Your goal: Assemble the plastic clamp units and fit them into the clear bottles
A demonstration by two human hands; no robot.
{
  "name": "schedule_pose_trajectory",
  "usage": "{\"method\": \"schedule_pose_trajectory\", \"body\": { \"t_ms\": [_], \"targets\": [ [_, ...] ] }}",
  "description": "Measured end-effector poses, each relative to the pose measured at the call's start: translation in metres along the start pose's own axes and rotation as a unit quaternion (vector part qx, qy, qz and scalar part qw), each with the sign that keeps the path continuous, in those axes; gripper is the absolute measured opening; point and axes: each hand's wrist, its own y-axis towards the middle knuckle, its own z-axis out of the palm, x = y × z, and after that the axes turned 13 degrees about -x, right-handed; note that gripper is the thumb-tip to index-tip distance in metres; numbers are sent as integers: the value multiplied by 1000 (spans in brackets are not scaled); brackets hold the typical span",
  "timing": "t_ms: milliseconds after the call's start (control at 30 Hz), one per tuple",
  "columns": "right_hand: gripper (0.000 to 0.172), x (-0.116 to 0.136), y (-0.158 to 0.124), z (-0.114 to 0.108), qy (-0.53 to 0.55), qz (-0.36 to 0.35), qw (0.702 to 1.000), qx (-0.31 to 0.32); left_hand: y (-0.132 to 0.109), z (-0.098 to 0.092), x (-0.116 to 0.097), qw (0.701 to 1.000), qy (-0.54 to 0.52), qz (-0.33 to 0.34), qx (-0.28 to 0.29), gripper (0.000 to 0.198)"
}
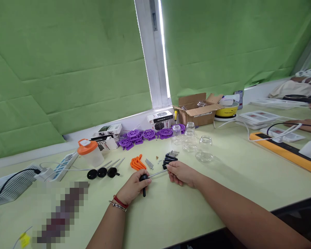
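My left hand (137,185) is closed round a black crank piece (144,177) from which a thin metal rod (157,173) points right. At the rod's far end, the fingers of my right hand (180,173) are pinched together; any small part between them is too hidden to name. Just behind that hand lie several black handles (169,158) and small springs (174,153). Orange curved pieces (138,163) and silver screws (149,163) rest behind my left hand. Further left are three black pieces with rods (102,172).
Clear glass jars (204,148) stand behind my right hand. Purple wheel-like parts (149,134), small boxes (160,119) and an open carton (197,110) line the back. An orange-lidded container (90,152) stands left, an orange power strip (287,152) right. At the far right, part of another person's hand shows.
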Motion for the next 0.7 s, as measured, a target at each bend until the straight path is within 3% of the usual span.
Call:
{"method": "schedule_pose_trajectory", "body": {
  "t_ms": [400, 700],
  "targets": [
    [7, 0, -1, -8, 27, -2, 999, 33, 0, 0, 0, 1000, -1, -6, -4, 28],
    [23, -3, 1, -6, 9, -6, 999, 31, 0, 0, 1, 1000, -4, -7, 2, 28]
  ]
}}
